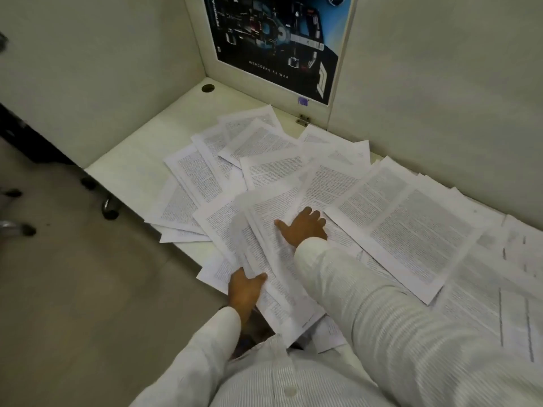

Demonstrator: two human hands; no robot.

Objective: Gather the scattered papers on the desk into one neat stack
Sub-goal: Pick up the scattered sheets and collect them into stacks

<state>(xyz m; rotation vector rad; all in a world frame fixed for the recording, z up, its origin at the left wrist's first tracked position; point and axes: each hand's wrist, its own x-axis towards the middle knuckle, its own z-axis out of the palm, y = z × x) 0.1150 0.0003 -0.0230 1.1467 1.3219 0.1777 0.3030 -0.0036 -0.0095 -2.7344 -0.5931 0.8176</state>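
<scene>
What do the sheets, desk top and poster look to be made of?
Sheets: thin white office paper, matte, dense black print; they lie flat in overlapping layers. Desk top: likely laminated board, off-white and smooth, with a round cable hole. Poster: printed paper or card, possibly glossy; blur leaves it open.

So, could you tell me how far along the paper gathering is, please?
Barely begun: no neat stack shows. In hand: the left hand grips the near edge of a few overlapping white printed sheets, the right hand pressing flat on them. Left: the other sheets lie fanned across the white desk, some overhanging its front edge.
</scene>
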